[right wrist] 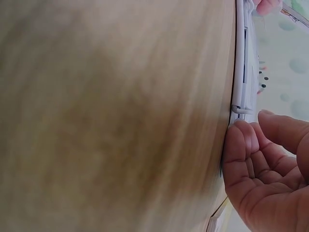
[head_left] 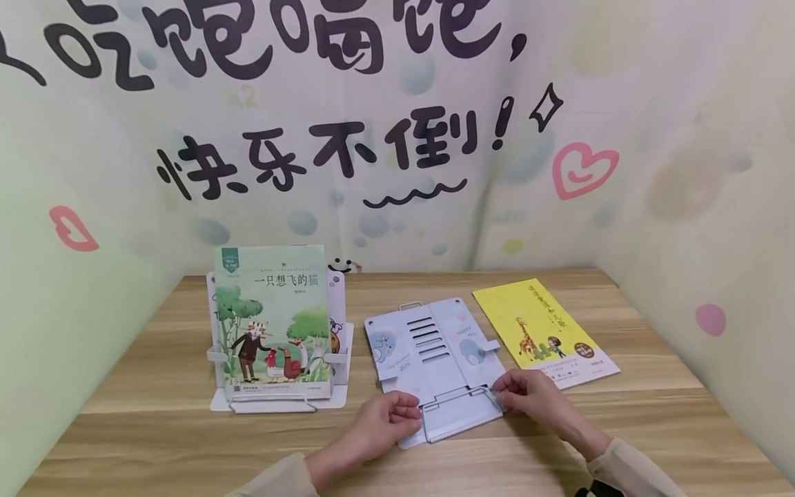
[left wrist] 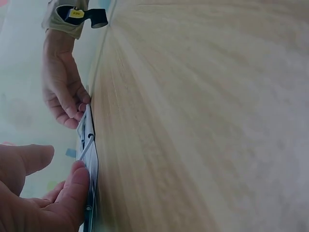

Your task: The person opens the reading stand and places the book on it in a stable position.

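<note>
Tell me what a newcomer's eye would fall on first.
Probably the big black Chinese lettering on the backdrop. Next, the yellow children's book at right on the table. Then the left hand and right hand at the pale bookstand between that book and an upright green storybook.

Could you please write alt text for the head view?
A person's left hand and right hand touch the near end of a pale book stand lying on a wooden table. At left, a green book leans on another stand; at right lies a yellow book.

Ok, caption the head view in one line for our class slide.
Left hand and right hand at the near end of a flat book stand, between a propped green book and a yellow book.
</note>
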Demonstrator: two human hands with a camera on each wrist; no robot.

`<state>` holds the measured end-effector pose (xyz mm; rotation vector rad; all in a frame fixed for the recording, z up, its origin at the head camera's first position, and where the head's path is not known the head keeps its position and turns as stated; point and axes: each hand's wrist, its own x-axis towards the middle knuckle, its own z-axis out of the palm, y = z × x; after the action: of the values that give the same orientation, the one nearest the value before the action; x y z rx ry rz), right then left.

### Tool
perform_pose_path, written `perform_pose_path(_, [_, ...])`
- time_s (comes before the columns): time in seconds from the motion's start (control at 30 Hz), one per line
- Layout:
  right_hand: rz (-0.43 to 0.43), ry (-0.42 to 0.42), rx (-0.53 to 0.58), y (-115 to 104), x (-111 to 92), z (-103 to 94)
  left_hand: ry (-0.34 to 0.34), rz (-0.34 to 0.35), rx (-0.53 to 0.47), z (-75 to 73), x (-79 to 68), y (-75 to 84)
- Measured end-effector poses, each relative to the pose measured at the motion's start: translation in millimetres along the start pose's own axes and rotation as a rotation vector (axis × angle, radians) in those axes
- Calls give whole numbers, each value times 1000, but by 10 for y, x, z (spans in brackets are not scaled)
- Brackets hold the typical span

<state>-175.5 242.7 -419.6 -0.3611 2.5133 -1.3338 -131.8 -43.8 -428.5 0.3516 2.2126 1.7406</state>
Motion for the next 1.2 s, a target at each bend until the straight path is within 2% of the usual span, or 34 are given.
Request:
perform_pose_path(0.27, [6, -30, -33, 6, 28, 11, -8, -24, -25, 42, -12, -28])
perform_pose_path(0.53, [-51, -42, -101, 38, 52, 49, 54, -75, -40, 83, 11, -43])
perform_pose_path(0.73, [-46, -51, -111, 34, 50, 76, 82, -83, -53, 102, 41, -63])
perform_pose_path(1.2, [-49, -65, -121, 13, 59, 83, 104, -21, 54, 131, 104, -37])
